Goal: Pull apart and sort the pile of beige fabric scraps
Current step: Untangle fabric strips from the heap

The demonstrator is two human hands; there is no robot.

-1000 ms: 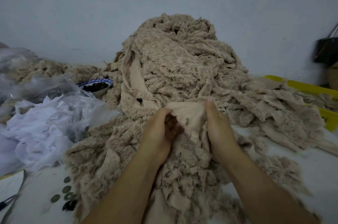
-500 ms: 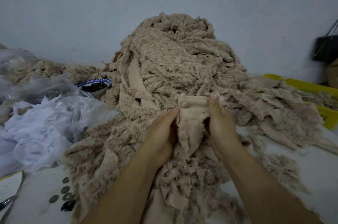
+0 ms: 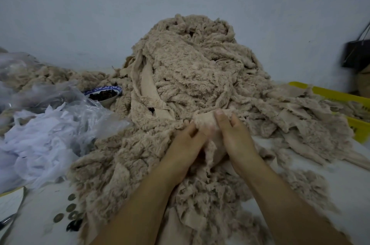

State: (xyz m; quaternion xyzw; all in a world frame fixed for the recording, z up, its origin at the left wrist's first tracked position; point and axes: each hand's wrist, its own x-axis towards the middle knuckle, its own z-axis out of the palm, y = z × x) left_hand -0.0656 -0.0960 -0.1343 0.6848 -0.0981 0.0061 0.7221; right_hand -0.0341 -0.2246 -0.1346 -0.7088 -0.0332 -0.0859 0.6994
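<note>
- The pile of beige fabric scraps [image 3: 196, 68] rises against the far wall at the centre and spills toward the near edge, so the loose ends at its foot lie within easy reach
- The desk [image 3: 340, 180] shows as pale bare patches near right and near left, probably kept as room for sorted pieces
- A heap of white gauzy material and clear plastic [image 3: 40, 140] lies to the left, touching the beige spill but keeping its own side, which looks like a separate lot
- A yellow crate [image 3: 360, 128] stands at the right edge with beige strips draped over its rim, likely a bin for one sort
- The right hand [image 3: 236, 140] and the left hand [image 3: 186, 148] meet close together at the near foot of the pile; being so near each other, they can tug one piece in opposite directions
- A smooth-backed scrap [image 3: 204, 119] is bunched between them: the right fingers [image 3: 221, 119] pinch its upper edge with the thumb on top, and the left fingers curl into its left side, though that hand is blurred
- A blue-rimmed bowl [image 3: 104, 94] of dark bits sits far left, tucked against the pile
- Small round discs [image 3: 70, 207] lie in a row near left, just beside the beige fringe
</note>
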